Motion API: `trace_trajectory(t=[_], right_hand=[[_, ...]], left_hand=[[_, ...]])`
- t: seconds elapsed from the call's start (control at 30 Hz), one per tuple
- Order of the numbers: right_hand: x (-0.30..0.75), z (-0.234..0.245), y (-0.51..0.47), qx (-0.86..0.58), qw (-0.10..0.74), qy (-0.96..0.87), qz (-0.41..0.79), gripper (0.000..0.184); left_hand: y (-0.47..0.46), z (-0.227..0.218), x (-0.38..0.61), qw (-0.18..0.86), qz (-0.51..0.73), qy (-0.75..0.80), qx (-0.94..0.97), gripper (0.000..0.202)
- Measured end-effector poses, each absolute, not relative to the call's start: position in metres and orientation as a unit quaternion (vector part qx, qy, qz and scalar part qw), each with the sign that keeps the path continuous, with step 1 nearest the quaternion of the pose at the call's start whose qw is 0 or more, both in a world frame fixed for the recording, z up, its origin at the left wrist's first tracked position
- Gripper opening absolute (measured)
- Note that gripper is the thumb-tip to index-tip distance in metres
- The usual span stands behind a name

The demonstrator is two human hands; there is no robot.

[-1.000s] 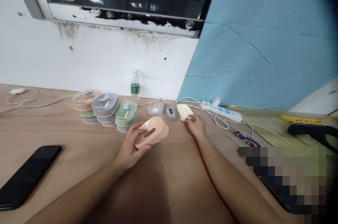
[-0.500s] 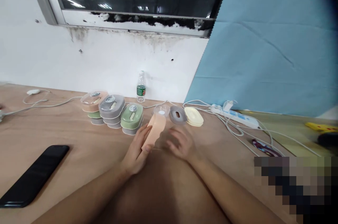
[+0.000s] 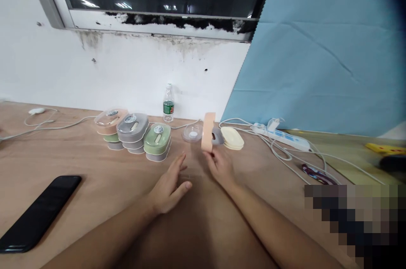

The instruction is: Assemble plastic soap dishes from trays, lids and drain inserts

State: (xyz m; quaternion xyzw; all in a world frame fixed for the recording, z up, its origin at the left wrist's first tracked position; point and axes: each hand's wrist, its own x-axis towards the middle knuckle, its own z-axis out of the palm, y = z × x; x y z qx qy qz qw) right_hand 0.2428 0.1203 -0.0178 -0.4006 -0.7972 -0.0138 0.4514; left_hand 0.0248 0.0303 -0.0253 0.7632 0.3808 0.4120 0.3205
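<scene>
My right hand pinches the lower end of a peach plastic box part, tilted up on its edge with a wavy side facing right. Behind it, partly hidden, lies a grey oval piece with a slot. Beside that sits a small stack of cream oval pieces. To the left of the peach part rests a clear lid. My left hand hovers over the table with fingers apart and nothing in it. Nearest to it stands a stack topped by a green lidded box.
Further left are stacks topped by a grey lidded box and a peach one. A water bottle stands by the wall. A black phone lies at left. At right are a power strip and loose white cables.
The peach box part has passed from my left hand to my right, moving right and turning upright. My left hand has let go and opened.
</scene>
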Motion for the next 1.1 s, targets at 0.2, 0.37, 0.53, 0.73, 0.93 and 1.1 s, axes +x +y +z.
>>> trace_trajectory(t=[0.2,0.37,0.53,0.73,0.93,1.1], right_hand=[[0.269,-0.021,0.163,-0.480,0.497,-0.722,-0.043,0.028],[0.270,-0.031,0.181,-0.507,0.450,-0.730,-0.083,0.034],[0.271,-0.040,0.185,-0.512,0.412,-0.751,-0.069,0.031],[0.275,-0.040,0.182,-0.506,0.429,-0.748,-0.021,0.025],[0.276,-0.038,0.182,-0.513,0.451,-0.730,0.015,0.019],[0.277,-0.039,0.183,-0.500,0.472,-0.725,0.030,0.020]], left_hand=[[0.031,-0.025,0.026,0.310,0.409,0.413,0.753,0.063],[0.030,-0.021,0.028,0.271,0.410,0.420,0.763,0.060],[0.028,-0.007,0.018,0.112,0.410,0.429,0.797,0.053],[0.035,0.005,-0.018,-0.053,0.451,0.522,0.722,0.050],[0.050,0.001,-0.037,-0.108,0.359,0.602,0.705,0.053],[0.053,-0.002,-0.037,-0.130,0.333,0.607,0.710,0.055]])
